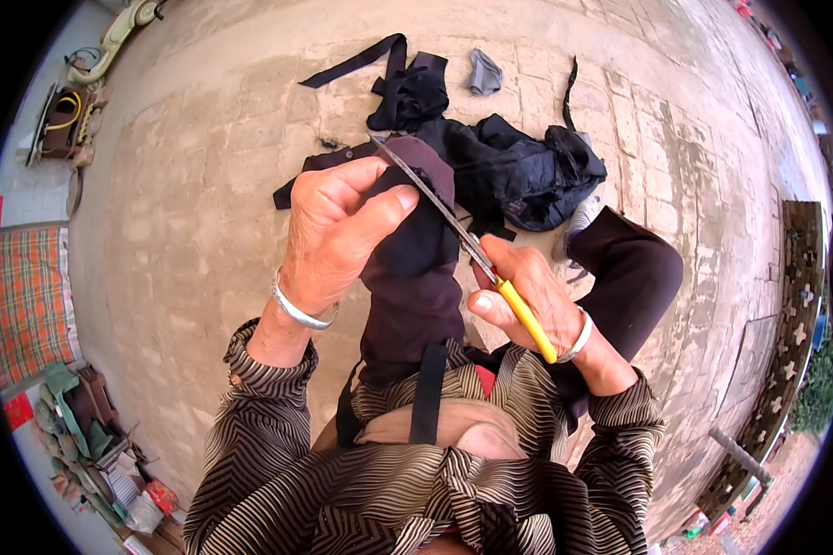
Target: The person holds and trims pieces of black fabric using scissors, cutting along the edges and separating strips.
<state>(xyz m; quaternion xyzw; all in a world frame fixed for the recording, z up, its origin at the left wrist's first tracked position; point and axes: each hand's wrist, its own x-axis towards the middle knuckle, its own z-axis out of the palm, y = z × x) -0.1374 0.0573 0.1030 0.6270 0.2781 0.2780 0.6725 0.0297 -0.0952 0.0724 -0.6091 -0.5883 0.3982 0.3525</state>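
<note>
My left hand [335,227] is closed, thumb and forefinger pinching a piece of black cloth [415,242] over my raised knee in dark trousers [407,324]. In my right hand [537,289] is a pair of yellow-handled scissors [529,322], seen nearly edge-on. Their long, thin metal blades point up and left across the cloth, the tip just beyond my left fingers. Whether the blades are apart cannot be made out. Part of the cloth's edge is hidden behind the blades and my fingers.
On the paved floor ahead lie a heap of black cloth [528,171], black pieces with a strap [412,92] and a small grey cloth [484,72]. A plaid cloth [28,305] hangs at the left wall, with piled items [88,407] below. A low wall [796,314] runs along the right.
</note>
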